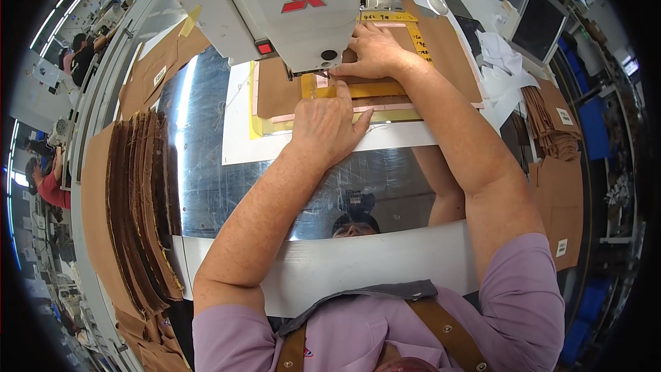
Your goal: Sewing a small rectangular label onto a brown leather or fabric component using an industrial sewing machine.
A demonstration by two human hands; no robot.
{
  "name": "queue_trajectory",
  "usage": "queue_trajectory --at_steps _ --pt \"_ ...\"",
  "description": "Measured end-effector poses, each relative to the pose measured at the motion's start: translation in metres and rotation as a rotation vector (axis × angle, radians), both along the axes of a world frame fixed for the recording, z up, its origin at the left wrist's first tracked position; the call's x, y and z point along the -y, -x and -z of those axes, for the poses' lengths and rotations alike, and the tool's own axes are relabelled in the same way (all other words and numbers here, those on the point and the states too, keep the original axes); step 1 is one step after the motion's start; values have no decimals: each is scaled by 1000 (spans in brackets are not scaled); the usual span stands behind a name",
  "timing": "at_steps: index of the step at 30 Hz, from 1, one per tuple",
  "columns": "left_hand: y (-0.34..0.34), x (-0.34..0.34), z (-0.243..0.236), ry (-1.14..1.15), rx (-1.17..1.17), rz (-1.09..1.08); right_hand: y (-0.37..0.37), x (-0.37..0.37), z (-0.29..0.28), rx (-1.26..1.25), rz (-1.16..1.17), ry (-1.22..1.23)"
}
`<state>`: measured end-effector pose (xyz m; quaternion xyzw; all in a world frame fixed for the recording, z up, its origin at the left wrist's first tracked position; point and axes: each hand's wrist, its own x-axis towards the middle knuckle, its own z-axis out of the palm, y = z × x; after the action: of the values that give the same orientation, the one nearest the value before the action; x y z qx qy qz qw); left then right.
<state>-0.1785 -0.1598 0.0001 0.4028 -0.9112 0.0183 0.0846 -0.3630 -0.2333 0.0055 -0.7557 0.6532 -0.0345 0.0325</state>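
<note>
My left hand point(323, 122) is palm-down, index finger stretched toward the flat yellow rectangular frame point(382, 90), thumb sticking out apart, so more pressing than pinching. My right hand point(375, 53) is spread across the frame's inner area, thumb and fingers apart too. The frame lies over a flat brown fabric panel point(451, 55) under the big white sewing machine head point(296, 3); I'd say two flat hands stop it creeping. Slick silver metal worktop point(385, 172) probably helps it slide. Upright brown fabric stack point(131, 213) sits on my left, likely for easy reach.
</note>
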Motion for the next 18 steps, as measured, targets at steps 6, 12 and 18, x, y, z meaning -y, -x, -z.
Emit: queue_trajectory --at_steps 6,12,18 --pt "1 1 0 -52 9 -4 -1 -1 -1 9 8 -14" --pt "2 -1 -2 -38 19 -2 0 -2 -1 7 4 11" --pt "2 0 -1 -21 29 7 -2 -3 -1 3 16 9"
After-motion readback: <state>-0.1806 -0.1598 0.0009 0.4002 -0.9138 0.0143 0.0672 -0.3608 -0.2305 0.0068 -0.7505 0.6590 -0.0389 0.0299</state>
